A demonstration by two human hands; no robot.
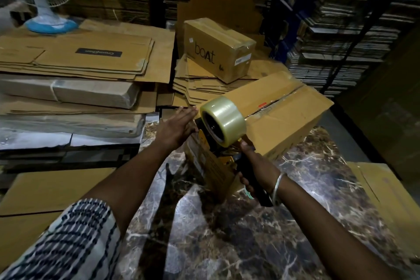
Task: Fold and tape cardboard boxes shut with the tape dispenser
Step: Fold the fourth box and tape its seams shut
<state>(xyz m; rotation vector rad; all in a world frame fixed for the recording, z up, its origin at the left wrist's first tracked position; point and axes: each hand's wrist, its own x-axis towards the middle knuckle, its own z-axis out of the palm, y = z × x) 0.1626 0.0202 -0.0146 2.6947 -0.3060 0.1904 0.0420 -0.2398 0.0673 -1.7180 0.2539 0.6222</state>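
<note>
We have the box (284, 118) on the marble floor (238, 234), near its far edge against the cardboard stacks, with our left hand (179, 127) flat and straight-fingered against its near end and our right hand (254, 173) curled tight round the handle of the dispenser (223, 143). To do this well, we should press the tape start firmly onto the near face, then draw straight along the seam with steady tension. We count one dispenser, one tape roll (223, 120), and two made-up boxes, the second (218, 49) already taped.

Matt brown cardboard box (284, 118), glossy clear plastic tape roll (225, 120), polished veined marble floor (227, 234).
</note>
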